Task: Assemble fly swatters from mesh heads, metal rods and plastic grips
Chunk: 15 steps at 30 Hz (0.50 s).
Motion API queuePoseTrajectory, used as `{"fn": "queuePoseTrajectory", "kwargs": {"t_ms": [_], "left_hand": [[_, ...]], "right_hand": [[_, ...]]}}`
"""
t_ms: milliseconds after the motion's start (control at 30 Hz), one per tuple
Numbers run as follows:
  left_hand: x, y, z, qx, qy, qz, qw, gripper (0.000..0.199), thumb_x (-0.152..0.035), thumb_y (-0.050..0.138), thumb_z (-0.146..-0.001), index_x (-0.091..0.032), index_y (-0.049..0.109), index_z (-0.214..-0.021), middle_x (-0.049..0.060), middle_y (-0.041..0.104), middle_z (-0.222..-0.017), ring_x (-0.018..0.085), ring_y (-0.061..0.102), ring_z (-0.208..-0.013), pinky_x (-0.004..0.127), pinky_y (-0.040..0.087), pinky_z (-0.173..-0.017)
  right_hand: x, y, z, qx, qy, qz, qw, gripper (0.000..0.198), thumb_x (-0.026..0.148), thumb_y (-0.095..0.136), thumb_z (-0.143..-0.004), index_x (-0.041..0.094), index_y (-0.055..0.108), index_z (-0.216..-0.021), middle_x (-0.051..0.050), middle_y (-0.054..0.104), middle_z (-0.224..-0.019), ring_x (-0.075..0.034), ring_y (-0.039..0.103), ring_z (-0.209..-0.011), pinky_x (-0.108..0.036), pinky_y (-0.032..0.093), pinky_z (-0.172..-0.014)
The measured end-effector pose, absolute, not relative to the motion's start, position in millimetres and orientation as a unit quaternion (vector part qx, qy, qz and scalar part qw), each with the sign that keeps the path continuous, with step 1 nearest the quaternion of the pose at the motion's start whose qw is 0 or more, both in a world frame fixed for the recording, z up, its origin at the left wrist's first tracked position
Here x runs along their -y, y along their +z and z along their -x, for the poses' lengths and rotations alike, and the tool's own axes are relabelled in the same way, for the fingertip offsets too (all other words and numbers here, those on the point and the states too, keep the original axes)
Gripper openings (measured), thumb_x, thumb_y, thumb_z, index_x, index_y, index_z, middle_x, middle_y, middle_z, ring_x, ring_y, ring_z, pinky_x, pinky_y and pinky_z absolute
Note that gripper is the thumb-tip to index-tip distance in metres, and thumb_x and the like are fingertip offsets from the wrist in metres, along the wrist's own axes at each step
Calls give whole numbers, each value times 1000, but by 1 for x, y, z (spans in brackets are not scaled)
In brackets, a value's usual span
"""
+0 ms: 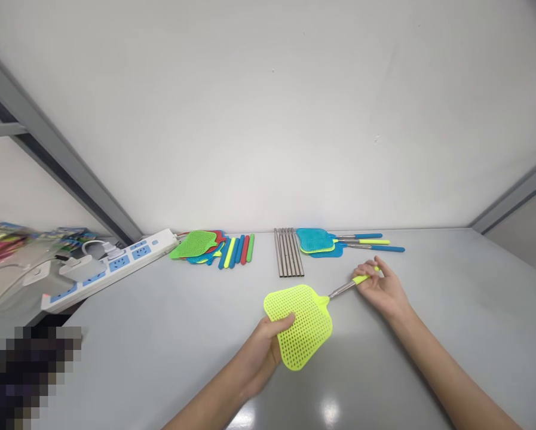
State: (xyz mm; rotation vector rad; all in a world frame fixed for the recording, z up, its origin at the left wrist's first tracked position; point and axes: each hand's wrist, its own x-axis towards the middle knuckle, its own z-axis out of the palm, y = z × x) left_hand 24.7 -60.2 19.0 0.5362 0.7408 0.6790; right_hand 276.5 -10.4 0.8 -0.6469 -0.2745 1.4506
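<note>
A yellow fly swatter with a perforated square head and a short metal rod is held above the grey table by both hands. My left hand pinches the head at its left edge, thumb on top and fingers underneath. My right hand is closed around the yellow handle at the other end. Behind it lie several finished-looking swatters with blue and yellow handles. Several metal rods rest side by side just left of them.
Further left are several loose coloured handles and a pile of swatter heads, a green one on top. A white power strip with plugs runs along the left edge of the table. Packaged goods sit beyond it. A white wall stands behind.
</note>
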Motion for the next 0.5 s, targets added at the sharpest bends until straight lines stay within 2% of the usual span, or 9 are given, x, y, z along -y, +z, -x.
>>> {"fn": "queuePoseTrajectory", "kwargs": {"t_ms": [67,133,333,500], "left_hand": [[63,17,-26,-362,326,-245,839,38,-33,52,-75,-19,50,-110,10,55,-110,24,54,-96,34,43,-79],[64,15,-26,-380,333,-238,830,39,-34,52,-74,-20,49,-110,10,55,-110,24,54,-96,35,43,-81],[59,18,-26,-437,352,-207,801,41,-34,57,-70,-19,51,-107,11,57,-107,24,56,-92,36,43,-81],[62,16,-25,-426,365,-225,796,42,-33,56,-72,-22,48,-112,9,56,-108,22,56,-93,35,44,-79]], "right_hand": [[13,1,-273,121,646,282,699,33,24,49,-75,19,31,-49,6,28,-42,-6,32,-34,-23,37,-40],[15,3,-269,114,648,271,702,37,24,49,-75,18,26,-48,6,24,-41,-5,28,-34,-22,34,-38],[22,8,-257,81,650,256,711,40,21,49,-74,18,20,-47,6,20,-39,-6,25,-34,-20,31,-38],[23,6,-252,57,638,247,727,41,18,49,-74,18,18,-47,7,19,-38,-5,22,-33,-20,30,-36]]}}
